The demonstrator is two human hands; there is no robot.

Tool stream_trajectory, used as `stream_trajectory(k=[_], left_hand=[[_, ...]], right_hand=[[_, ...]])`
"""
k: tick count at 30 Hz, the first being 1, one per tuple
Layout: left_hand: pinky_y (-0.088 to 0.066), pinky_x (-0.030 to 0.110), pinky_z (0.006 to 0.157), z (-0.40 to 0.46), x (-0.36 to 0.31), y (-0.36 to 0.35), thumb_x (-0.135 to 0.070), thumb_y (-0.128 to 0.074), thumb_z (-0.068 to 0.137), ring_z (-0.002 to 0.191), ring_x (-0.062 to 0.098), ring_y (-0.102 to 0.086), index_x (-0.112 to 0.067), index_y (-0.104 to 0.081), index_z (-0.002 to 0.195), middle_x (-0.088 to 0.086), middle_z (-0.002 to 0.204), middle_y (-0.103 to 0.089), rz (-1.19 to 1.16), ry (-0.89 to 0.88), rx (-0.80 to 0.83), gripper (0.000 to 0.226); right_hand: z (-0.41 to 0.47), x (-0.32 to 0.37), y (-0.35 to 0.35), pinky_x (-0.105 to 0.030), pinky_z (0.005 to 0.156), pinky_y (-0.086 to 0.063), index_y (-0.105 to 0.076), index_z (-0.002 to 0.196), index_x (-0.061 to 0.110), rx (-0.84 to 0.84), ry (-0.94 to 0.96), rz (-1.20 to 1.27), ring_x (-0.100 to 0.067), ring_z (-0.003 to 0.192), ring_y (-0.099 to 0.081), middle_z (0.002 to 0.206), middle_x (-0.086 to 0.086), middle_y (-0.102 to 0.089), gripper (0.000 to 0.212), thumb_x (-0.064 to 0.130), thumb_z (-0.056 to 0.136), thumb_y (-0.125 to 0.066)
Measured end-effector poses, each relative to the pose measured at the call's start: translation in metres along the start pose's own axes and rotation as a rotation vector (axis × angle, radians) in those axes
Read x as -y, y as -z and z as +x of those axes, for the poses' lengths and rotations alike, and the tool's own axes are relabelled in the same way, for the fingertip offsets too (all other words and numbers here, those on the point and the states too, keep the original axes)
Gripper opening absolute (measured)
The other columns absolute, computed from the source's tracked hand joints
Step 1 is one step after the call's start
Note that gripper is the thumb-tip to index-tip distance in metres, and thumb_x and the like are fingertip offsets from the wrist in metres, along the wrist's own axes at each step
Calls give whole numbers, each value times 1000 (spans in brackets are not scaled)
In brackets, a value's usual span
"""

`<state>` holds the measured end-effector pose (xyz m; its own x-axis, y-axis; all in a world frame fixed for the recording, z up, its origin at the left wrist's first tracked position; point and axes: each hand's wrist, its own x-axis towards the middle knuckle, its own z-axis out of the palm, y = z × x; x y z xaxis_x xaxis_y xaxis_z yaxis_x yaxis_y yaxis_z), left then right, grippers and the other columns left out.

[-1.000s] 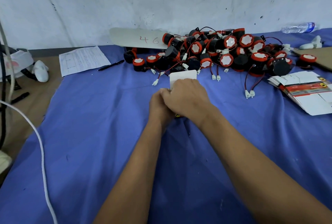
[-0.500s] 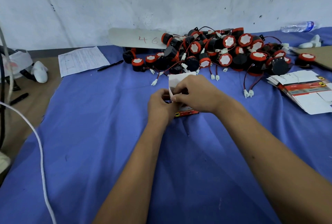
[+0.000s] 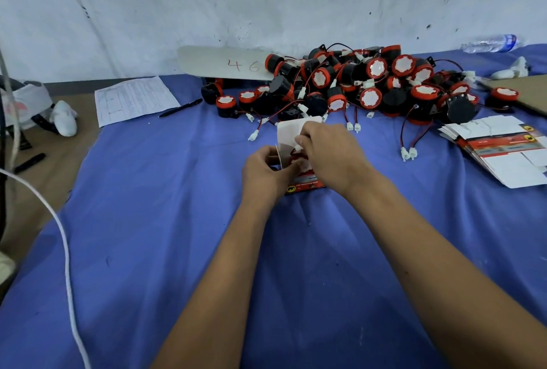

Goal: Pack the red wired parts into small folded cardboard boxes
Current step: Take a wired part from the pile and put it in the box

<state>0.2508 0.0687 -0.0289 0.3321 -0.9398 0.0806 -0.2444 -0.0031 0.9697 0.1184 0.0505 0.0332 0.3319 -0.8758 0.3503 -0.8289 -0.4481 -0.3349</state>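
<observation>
Both hands [image 3: 266, 170] [image 3: 331, 155] grip one open box [image 3: 291, 135] — red wired part [image 3: 297, 152] inside.

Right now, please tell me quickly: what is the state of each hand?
Left hand: fingers curled around the small cardboard box, holding it.
Right hand: fingers pinching something at the box's open top; what exactly cannot be told.
</observation>
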Motion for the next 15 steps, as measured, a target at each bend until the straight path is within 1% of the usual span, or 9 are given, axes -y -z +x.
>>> stream_trajectory(k=[2,4,6,7,9,11,12,13,15], left_hand=[[-61,49,87,0,0,0,-24,-86,83,94,23,-74,-14,-73,109,3,102,-77,-5,7,2,30],[-62,48,84,0,-1,0,-17,-83,83,90,24,-74,-14,-72,103,4,97,-76,-2,27,8,24],[-62,46,74,-1,0,-1,-7,-77,80,77,25,-69,-14,-69,91,6,86,-74,-3,32,27,15],[-59,42,67,-1,-1,-1,-5,-72,80,71,26,-65,-15,-66,84,6,79,-71,0,24,34,13],[-54,38,60,-2,-2,-1,-4,-69,81,64,25,-62,-19,-62,77,4,71,-67,0,18,41,17],[-53,34,56,-3,-3,-1,-3,-68,83,60,22,-62,-19,-66,82,3,69,-67,3,14,40,16],[-53,32,54,-3,-4,-1,-1,-66,84,59,22,-63,-19,-68,84,3,71,-69,9,12,36,18],[-55,33,54,-4,-5,-2,0,-66,84,61,24,-66,-18,-69,87,5,75,-71,4,9,33,19],[-62,43,62,-5,-5,-3,1,-67,83,75,34,-72,-16,-69,89,10,85,-74,-8,3,32,18]], right_hand=[[0,3,-3,-40,64,-42,-56,106,7,33,10,-80,-30,86,-57,100,-13,-67,13,18,105,-48],[-1,12,-9,-36,63,-37,-52,103,12,58,8,-174,-29,86,-57,105,-12,-66,4,12,99,-53],[-3,21,-18,-34,69,-35,-58,106,16,54,18,-279,-29,101,-59,113,-8,-64,11,13,96,-54],[-3,24,-22,-33,72,-34,-62,110,17,27,17,-306,-28,109,-57,115,-7,-63,15,16,97,-54],[-2,25,-25,-32,78,-38,-67,110,21,-14,2,-320,-27,114,-51,111,-4,-64,17,21,99,-54],[0,23,-26,-32,86,-42,-70,106,25,-2,51,-362,-25,108,-51,104,-2,-65,19,23,100,-52],[1,21,-26,-33,86,-42,-71,103,24,18,83,-368,-24,103,-54,102,-3,-65,21,21,100,-51],[2,20,-24,-34,81,-44,-72,99,21,29,71,-290,-25,98,-56,101,-6,-64,21,18,99,-52],[6,18,-19,-38,72,-50,-74,90,12,81,32,-110,-26,87,-61,96,-10,-66,19,15,95,-55]])
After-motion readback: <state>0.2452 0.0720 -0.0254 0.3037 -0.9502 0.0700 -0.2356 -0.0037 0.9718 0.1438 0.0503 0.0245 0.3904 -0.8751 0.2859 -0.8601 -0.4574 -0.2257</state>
